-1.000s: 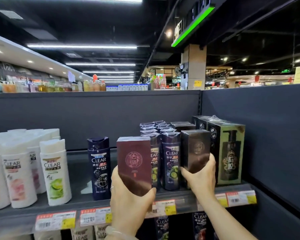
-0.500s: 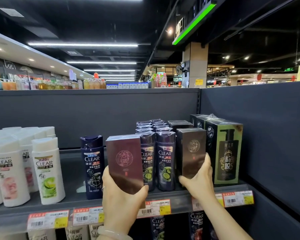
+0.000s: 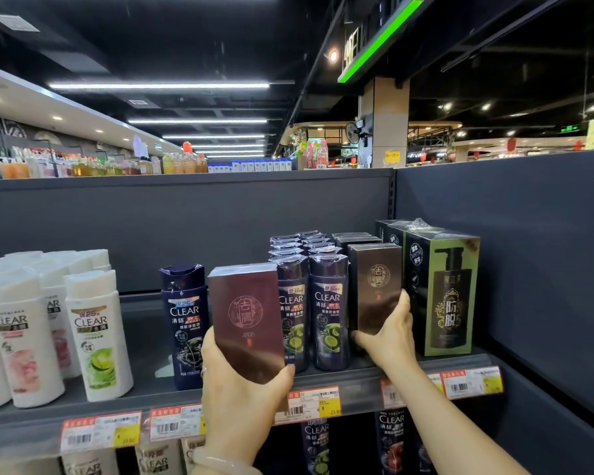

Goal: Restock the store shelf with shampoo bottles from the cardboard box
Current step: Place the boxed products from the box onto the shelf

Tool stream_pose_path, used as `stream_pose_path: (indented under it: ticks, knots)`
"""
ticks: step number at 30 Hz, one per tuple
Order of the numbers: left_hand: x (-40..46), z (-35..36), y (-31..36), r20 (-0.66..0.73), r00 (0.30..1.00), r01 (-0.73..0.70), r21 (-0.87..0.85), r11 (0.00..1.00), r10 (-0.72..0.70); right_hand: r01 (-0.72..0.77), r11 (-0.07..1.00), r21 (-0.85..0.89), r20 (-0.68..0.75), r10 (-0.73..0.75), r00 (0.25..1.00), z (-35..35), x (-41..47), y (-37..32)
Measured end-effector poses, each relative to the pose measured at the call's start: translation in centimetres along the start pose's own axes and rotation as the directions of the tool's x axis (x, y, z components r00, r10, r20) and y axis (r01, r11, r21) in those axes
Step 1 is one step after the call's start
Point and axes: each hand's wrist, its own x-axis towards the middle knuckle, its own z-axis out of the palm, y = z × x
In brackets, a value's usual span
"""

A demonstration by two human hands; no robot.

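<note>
My left hand (image 3: 240, 399) grips a reddish-brown shampoo box (image 3: 246, 313) from below and holds it upright in front of the shelf edge (image 3: 357, 382), between a lone dark Clear bottle (image 3: 186, 323) and the rows of dark Clear bottles (image 3: 328, 310). My right hand (image 3: 390, 337) holds the lower part of a dark brown shampoo box (image 3: 374, 286) that stands on the shelf, squeezed between the Clear rows and a tall black-and-green box (image 3: 443, 296). The cardboard box is out of view.
White Clear bottles (image 3: 96, 334) crowd the shelf's left part. Bare shelf lies between them and the lone dark bottle. A grey back panel and a side wall (image 3: 528, 252) close the shelf. Price tags (image 3: 309, 406) line its front lip. More bottles stand on the shelf below.
The dark brown box in my right hand has slid a little deeper beside the green box. My left hand with the reddish-brown box has stayed nearly in place.
</note>
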Motion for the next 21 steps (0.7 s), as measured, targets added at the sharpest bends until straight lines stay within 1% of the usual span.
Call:
stream_pose_path:
  ticks: [9, 14, 15, 17, 19, 21]
  knots:
    - [-0.7, -0.1, 0.4, 0.035, 0.999, -0.012, -0.013, 1.0, 0.012, -0.034, 0.999, 0.007, 0.045, 0.033, 0.998, -0.4, -0.4, -0.5]
    - [-1.5, 0.6, 0.4, 0.052, 0.998, -0.038, -0.04, 0.998, 0.041, -0.068, 0.998, -0.003, 0.135, 0.068, 0.988, -1.7, -1.4, -1.2]
    - [-1.7, 0.8, 0.5, 0.062, 0.997, -0.034, -0.05, 0.998, 0.037, -0.044, 0.999, -0.002, 0.127, 0.044, 0.991, -2.0, -1.9, -1.2]
    - [-2.3, 1.8, 0.9, 0.1, 0.994, -0.023, -0.067, 0.997, 0.03, 0.049, 0.998, 0.04, 0.068, -0.052, 0.996, -2.7, -3.1, -0.9]
    - [-3.1, 3.4, 1.7, 0.145, 0.989, -0.026, -0.082, 0.996, 0.038, 0.15, 0.976, 0.16, 0.01, -0.153, 0.988, -3.9, -4.1, -0.4]
    - [-3.9, 5.3, 2.6, 0.184, 0.981, -0.053, -0.088, 0.995, 0.068, 0.218, 0.937, 0.274, -0.028, -0.218, 0.975, -5.4, -4.7, -0.2]
